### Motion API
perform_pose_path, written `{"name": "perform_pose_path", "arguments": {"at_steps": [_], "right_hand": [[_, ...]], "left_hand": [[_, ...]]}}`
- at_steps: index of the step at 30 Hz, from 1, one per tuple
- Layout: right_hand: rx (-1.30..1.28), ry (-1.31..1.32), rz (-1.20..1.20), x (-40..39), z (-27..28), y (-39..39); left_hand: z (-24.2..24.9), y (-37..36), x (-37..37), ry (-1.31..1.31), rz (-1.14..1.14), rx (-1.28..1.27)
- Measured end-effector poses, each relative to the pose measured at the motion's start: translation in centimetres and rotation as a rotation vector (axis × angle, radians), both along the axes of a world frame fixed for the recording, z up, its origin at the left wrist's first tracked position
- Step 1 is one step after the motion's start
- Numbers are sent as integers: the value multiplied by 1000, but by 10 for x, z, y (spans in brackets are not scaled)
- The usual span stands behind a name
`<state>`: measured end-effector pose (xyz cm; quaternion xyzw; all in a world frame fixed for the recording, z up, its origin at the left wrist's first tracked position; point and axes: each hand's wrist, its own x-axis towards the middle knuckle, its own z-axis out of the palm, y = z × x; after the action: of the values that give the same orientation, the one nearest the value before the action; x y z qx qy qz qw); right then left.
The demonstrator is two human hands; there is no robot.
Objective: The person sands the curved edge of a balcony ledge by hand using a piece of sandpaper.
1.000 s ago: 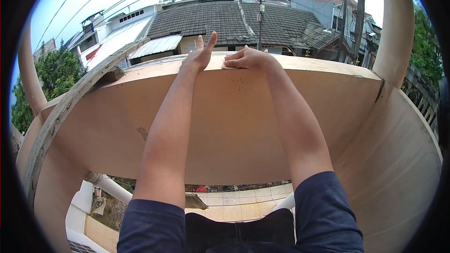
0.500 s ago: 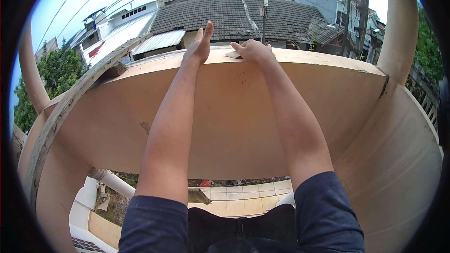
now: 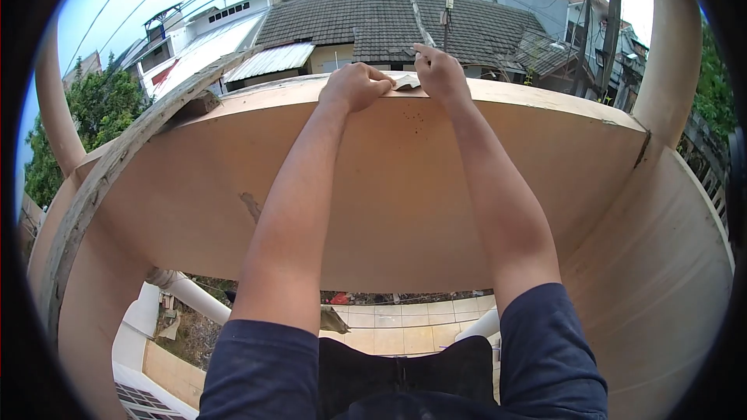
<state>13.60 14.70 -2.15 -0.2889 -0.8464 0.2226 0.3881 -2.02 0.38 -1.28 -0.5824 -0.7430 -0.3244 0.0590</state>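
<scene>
A small thin tan-and-grey piece (image 3: 406, 83), like a flake or a scrap of sheet, shows between my hands at the top edge of a peach-coloured wall (image 3: 467, 179). My left hand (image 3: 352, 87) is closed, thumb and fingertips pinching the piece's left end. My right hand (image 3: 443, 78) is at its right end, index finger pointing up and the lower fingers curled against the piece; their grip is partly hidden. Dark specks dot the wall face just below.
A rough-edged curved ledge (image 3: 117, 163) sweeps up on the left, with a dark block (image 3: 198, 105) beside it. Round columns (image 3: 669, 47) stand either side. Beyond the wall are tiled roofs (image 3: 342, 23) and overhead wires. Far below lies a tiled floor (image 3: 405, 330).
My left hand has gone from open and raised to pinching the piece. My right hand has shifted slightly right, with its index finger lifted. The view has moved a little.
</scene>
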Motion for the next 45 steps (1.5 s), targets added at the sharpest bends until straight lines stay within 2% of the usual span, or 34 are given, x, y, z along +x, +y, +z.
{"name": "perform_pose_path", "arguments": {"at_steps": [2,4,7,9,11,12,14,15,17,18,20,24,25,27,30,31,33,35,37,39,40,42,43,45], "right_hand": [[595,516,-105,5,-19,-26],[712,681,53,17,-53,-82],[648,595,246,29,-116,-140],[566,571,279,31,-141,-166],[394,598,374,28,-148,-184],[394,600,379,21,-142,-191],[209,838,478,12,-135,-207],[204,832,483,13,-137,-198],[460,503,457,17,-148,-168],[464,501,460,16,-151,-162],[306,590,353,13,-157,-151],[223,675,507,20,-128,-192],[219,676,502,20,-136,-190],[395,482,575,15,-166,-181],[417,468,627,9,-204,-161],[427,465,620,16,-188,-166],[204,627,546,31,-159,-183],[149,701,558,28,-139,-198],[101,778,569,24,-133,-197],[159,482,649,22,-136,-183],[162,478,648,23,-139,-172],[206,197,542,24,-137,-156],[209,201,539,24,-133,-154],[125,567,641,25,-121,-155]], "left_hand": [[-3,5,-4,-20,-38,55],[-10,17,-16,-2,-62,57],[-7,16,-19,44,-77,86],[-7,14,-14,73,-84,77],[-5,14,-13,45,-19,51],[-4,15,-13,47,-14,51],[-5,15,-15,39,-26,37],[-7,17,-18,32,-21,35],[-10,20,-21,89,6,67],[-9,18,-19,88,8,71],[-7,16,-16,73,-3,74],[-8,19,-17,54,-36,95],[-6,17,-15,52,-16,87],[-7,13,-12,50,2,69],[-6,14,-12,52,7,84],[-8,16,-15,90,-3,123],[-8,18,-15,120,-9,159],[-6,12,-8,40,5,116],[-9,14,-12,67,12,106],[-9,15,-14,99,15,110],[-9,14,-13,95,19,105],[-7,12,-10,99,20,102],[-7,11,-7,111,32,105],[-5,8,-3,120,47,114]]}}
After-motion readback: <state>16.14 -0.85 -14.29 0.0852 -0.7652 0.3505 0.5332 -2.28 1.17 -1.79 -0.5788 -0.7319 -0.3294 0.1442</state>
